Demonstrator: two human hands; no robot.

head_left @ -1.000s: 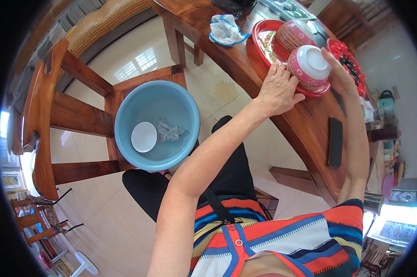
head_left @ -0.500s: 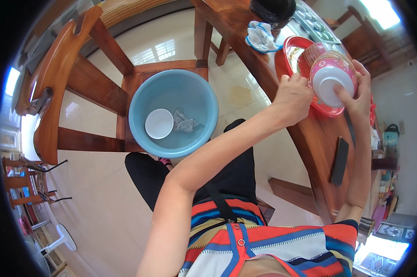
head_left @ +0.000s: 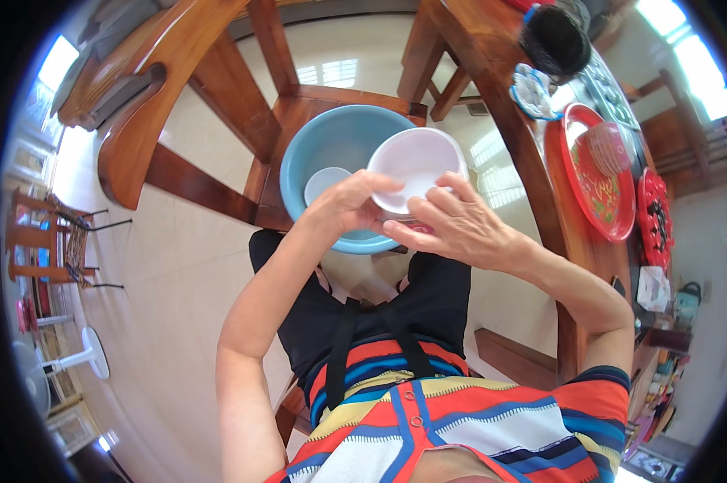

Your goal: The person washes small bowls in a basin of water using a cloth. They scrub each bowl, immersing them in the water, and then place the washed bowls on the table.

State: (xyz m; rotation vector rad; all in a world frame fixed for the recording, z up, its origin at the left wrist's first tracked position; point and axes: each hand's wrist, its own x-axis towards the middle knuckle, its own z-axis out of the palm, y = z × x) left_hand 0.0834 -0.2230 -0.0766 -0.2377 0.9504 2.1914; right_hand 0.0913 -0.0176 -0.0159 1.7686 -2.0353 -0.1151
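A stack of bowls (head_left: pixel 416 157), white inside and red-patterned outside, is held over the right side of a blue basin (head_left: pixel 295 153). My left hand (head_left: pixel 351 197) grips its left edge, with the thumb over the rim. My right hand (head_left: pixel 468 229) has its fingers bent over the near right rim and its thumb underneath. How many bowls are in the stack cannot be made out. Inside the basin, a small white bowl (head_left: pixel 323 179) is partly covered by my left hand.
The basin stands on a wooden chair (head_left: pixel 255 193). On the wooden table (head_left: pixel 553 241) at right are a red oval tray (head_left: pixel 577 181) holding pinkish bowls (head_left: pixel 609 150), a white-and-blue cloth (head_left: pixel 532 90), a dark pot (head_left: pixel 555 40) and a red openwork dish (head_left: pixel 655 216).
The bowls have moved left from above the red tray to above the basin, and their white inside now faces up. My left hand has left the tray and joined my right on them.
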